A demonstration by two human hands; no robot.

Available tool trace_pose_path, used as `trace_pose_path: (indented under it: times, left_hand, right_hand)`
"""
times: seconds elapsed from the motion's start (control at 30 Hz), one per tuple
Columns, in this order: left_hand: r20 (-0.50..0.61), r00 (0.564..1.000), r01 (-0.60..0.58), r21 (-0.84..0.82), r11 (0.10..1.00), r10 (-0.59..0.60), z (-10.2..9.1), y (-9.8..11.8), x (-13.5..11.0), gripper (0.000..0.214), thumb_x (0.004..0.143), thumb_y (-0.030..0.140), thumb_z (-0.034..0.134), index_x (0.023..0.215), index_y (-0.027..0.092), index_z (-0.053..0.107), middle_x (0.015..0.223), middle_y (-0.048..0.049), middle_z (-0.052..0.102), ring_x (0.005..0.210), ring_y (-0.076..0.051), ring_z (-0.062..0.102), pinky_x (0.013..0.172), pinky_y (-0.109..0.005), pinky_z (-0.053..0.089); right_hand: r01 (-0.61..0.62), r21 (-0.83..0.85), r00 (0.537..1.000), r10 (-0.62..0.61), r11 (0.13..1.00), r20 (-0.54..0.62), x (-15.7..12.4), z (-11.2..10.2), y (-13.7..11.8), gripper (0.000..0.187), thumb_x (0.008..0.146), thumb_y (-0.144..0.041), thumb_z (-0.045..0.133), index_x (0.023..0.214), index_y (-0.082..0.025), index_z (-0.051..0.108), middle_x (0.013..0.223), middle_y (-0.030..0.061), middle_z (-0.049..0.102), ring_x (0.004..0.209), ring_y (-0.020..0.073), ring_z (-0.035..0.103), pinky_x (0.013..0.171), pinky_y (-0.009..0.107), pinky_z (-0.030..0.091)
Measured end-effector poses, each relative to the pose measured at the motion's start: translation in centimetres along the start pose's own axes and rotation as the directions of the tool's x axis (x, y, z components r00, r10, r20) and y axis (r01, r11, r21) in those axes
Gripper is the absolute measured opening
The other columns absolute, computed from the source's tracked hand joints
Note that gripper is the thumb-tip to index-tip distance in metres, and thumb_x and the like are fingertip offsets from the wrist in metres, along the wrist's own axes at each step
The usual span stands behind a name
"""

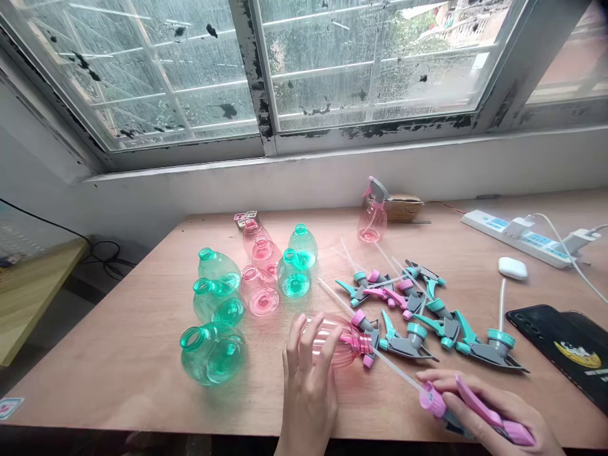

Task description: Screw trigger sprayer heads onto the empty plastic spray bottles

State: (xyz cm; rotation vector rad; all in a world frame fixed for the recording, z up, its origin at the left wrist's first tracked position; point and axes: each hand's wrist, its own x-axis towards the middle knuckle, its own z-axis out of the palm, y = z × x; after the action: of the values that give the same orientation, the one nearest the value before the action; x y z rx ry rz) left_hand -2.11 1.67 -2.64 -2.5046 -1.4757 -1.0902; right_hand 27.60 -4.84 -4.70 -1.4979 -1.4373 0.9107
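My left hand [308, 373] wraps around a pink plastic bottle [338, 342] lying on its side on the wooden table [142, 342], neck pointing right. My right hand [489, 415] grips a pink and grey spray trigger head [456, 408] near the table's front edge. Its clear dip tube [396, 372] runs up and left toward the bottle's neck. Whether the tube's tip is inside the neck I cannot tell.
Several open green bottles [213, 351] and pink bottles [259, 292] lie left of centre. A pile of teal and pink trigger heads [413, 310] sits right of the bottle. One assembled pink sprayer [373, 212] stands at the back. A power strip [517, 237], white earbud case [513, 268] and black phone [565, 345] lie right.
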Motion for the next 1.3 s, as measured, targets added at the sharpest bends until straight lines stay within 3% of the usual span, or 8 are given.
trace_pose_path:
  times: [0.2,0.5,0.57,0.63,0.7,0.93,1.1,1.3]
  left_hand:
    - [0.023,0.999,-0.035,-0.121,0.992,0.038,0.5,1.0,0.4,0.071,0.094,-0.013,0.043,0.150,0.030,0.053,0.158,-0.0087,0.052,0.158,-0.028,0.029,0.122,-0.048,0.038]
    - [0.002,0.991,0.120,-0.413,0.903,-0.130,1.2,1.4,-0.1,0.054,0.104,0.033,0.066,0.155,0.035,0.050,0.167,-0.0092,0.044,0.158,-0.033,0.035,0.125,-0.055,0.037]
    - [-0.029,0.913,0.319,-0.571,0.756,-0.407,1.1,1.1,-0.1,0.051,0.105,0.038,0.063,0.154,0.035,0.051,0.172,-0.0090,0.038,0.159,-0.032,0.036,0.125,-0.053,0.039]
    - [0.037,0.750,0.484,-0.711,0.510,-0.661,0.9,0.7,0.2,0.054,0.105,0.047,0.062,0.155,0.031,0.051,0.169,-0.0116,0.043,0.157,-0.033,0.041,0.123,-0.051,0.042]
    - [0.182,0.647,0.570,-0.760,0.312,-0.740,0.7,0.3,0.6,0.060,0.103,0.055,0.062,0.154,0.026,0.054,0.163,-0.0136,0.054,0.153,-0.034,0.048,0.123,-0.049,0.043]
    - [0.333,0.716,0.588,-0.761,0.274,-0.614,0.8,0.1,0.7,0.052,0.095,0.057,0.071,0.140,0.031,0.072,0.154,-0.0062,0.067,0.150,-0.034,0.053,0.126,-0.049,0.039]
    - [0.388,0.731,0.600,-0.757,0.258,-0.562,0.5,0.3,0.8,0.051,0.100,0.054,0.066,0.147,0.034,0.065,0.158,-0.0032,0.064,0.153,-0.030,0.049,0.126,-0.044,0.041]
    - [0.426,0.647,0.560,-0.828,0.015,-0.633,1.8,-0.1,0.2,0.057,0.102,0.059,0.059,0.151,0.030,0.060,0.165,-0.0083,0.055,0.155,-0.032,0.046,0.128,-0.051,0.035]
  right_hand:
    - [0.053,0.319,0.999,-0.048,0.946,-0.023,1.9,4.0,-1.0,0.029,0.095,-0.047,0.072,0.115,-0.029,0.081,0.121,0.0080,0.082,0.112,0.0333,0.078,0.096,0.031,0.064]
    - [0.068,0.165,0.986,-0.041,0.984,-0.164,3.1,6.9,-3.3,0.034,0.080,-0.035,0.088,0.113,-0.027,0.084,0.120,0.0060,0.082,0.119,0.0336,0.073,0.101,0.033,0.060]
    - [-0.029,0.199,0.990,0.055,0.980,-0.126,2.9,6.8,-3.7,0.032,0.082,-0.040,0.087,0.111,-0.027,0.086,0.114,0.0061,0.086,0.113,0.0351,0.077,0.100,0.037,0.062]
    - [-0.054,0.199,0.991,0.078,0.978,-0.113,2.7,7.0,-4.2,0.029,0.081,-0.042,0.086,0.106,-0.028,0.089,0.110,0.0059,0.088,0.110,0.0374,0.078,0.098,0.041,0.063]
    - [-0.034,0.213,0.988,0.066,0.976,-0.142,2.5,7.3,-4.4,0.026,0.079,-0.042,0.088,0.102,-0.029,0.090,0.109,0.0052,0.089,0.109,0.0381,0.078,0.099,0.042,0.062]
    - [-0.120,0.464,0.960,0.222,0.878,-0.170,2.2,7.5,-2.5,0.039,0.080,-0.050,0.089,0.107,-0.023,0.087,0.059,-0.0023,0.071,0.054,0.0197,0.064,0.056,0.029,0.056]
    - [-0.102,0.417,0.955,0.206,0.903,-0.213,2.4,7.7,-2.5,0.038,0.073,-0.045,0.094,0.103,-0.023,0.086,0.079,0.0016,0.080,0.072,0.0254,0.072,0.076,0.036,0.061]
    - [-0.096,0.375,0.932,0.215,0.922,-0.291,2.2,8.2,-2.3,0.029,0.073,-0.042,0.091,0.095,-0.025,0.082,0.082,0.0029,0.084,0.077,0.0284,0.080,0.076,0.033,0.065]
